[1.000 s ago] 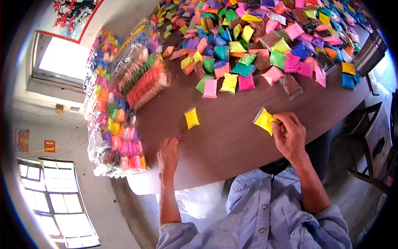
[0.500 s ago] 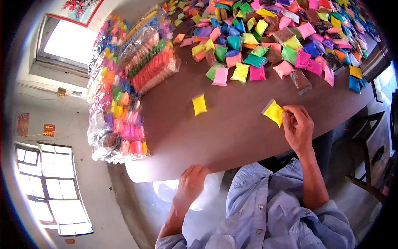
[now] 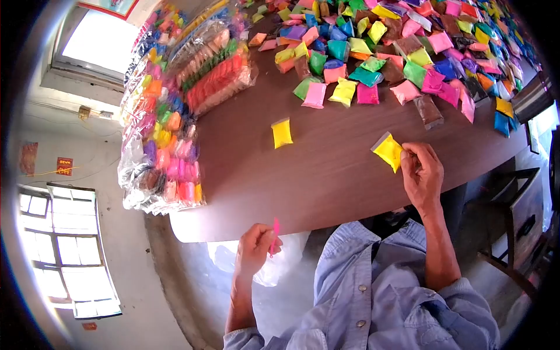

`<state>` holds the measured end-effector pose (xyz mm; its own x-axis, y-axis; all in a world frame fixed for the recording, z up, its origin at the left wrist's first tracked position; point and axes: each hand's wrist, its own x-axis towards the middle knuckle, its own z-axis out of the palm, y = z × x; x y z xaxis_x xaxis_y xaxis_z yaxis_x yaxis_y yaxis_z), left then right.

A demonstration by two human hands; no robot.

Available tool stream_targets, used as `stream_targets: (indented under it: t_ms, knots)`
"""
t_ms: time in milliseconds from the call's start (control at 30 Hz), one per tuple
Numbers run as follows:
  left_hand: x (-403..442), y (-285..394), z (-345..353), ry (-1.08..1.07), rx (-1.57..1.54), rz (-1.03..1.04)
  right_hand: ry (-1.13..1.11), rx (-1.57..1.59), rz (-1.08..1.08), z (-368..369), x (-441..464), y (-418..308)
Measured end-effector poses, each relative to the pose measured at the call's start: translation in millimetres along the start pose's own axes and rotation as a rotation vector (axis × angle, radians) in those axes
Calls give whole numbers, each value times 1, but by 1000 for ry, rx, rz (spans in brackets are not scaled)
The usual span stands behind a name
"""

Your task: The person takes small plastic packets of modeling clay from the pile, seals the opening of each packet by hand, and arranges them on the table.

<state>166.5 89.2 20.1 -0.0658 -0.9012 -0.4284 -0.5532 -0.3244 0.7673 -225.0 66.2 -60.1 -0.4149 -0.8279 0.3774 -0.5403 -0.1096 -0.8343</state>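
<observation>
Our left hand (image 3: 255, 248) has moved to the table's (image 3: 326, 198) near edge, its curled fingers gripping a thin pink stick (image 3: 276, 228), away from the packets. Our right hand (image 3: 423, 175) pinches a clear-edged yellow plastic packet (image 3: 389, 153) nearly closed, above the right side; another yellow packet (image 3: 282, 133) lies left. The fingers partly hide the stick; the far multicoloured packet pile (image 3: 367, 77) is cut off.

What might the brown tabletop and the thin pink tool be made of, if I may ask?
The brown tabletop looks like satin wood or wood-look laminate, from its grain and soft sheen. The thin pink tool is probably plastic, given its bright, even colour.
</observation>
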Motion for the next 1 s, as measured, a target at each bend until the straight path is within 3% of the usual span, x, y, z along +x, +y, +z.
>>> stream_targets:
  t_ms: [200,467,633,700,800,867,900,1000]
  knots:
    - [19,-9,-13,53,-68,6,-27,52,90,-2,1,-3]
    - [16,-22,-24,63,-11,9,-26,40,50,-3,1,-2]
    - [-19,-55,-35,-93,-73,-285,-64,25,43,-5,2,-3]
    - [-29,-79,-28,-62,-125,-347,-94,50,97,-6,3,-5]
    - [-27,-100,-12,33,-241,-345,-79,17,45,-3,2,-2]
    - [-15,-109,-4,190,-557,-438,-87,11,44,-4,2,-3]
    - [-11,-113,-1,190,-557,-436,-93,4,49,-5,2,-4]
    - [1,-123,5,329,-1006,-327,-103,6,53,-6,2,-3]
